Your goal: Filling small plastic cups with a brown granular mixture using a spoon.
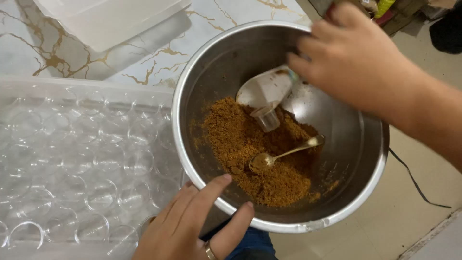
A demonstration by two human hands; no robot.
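**A:** What does the head camera look down on?

**B:** A large steel mixing bowl (284, 216) fills the middle of the view. A heap of brown crumbly powder (262, 149) lies in its bottom, mostly toward the left and near side.

**A:** Where are the hands?

**B:** The left hand (192, 226) is at the near rim of the bowl. Its fingers are spread and loosely open, the fingertips resting on the rim, closed around nothing. There is a ring on one finger. The right hand (351, 58) comes in from the upper right, over the far side of the bowl. Its fingers are curled down around the handle end of a white plastic scoop (264, 89), whose broad face hangs above the powder.

**A:** Anything else inside the bowl?

**B:** A small clear plastic cup (267, 118) sits at the upper edge of the powder, just beneath the scoop. A metal spoon (284, 154) lies on the powder with some brown powder in it, its handle pointing right.

**A:** And around the bowl?

**B:** To the left, a clear bin holds rows of empty clear cups (82, 168). Behind is a white marble-patterned surface with gold veins (29, 48), and on it a translucent plastic lid (110, 19).
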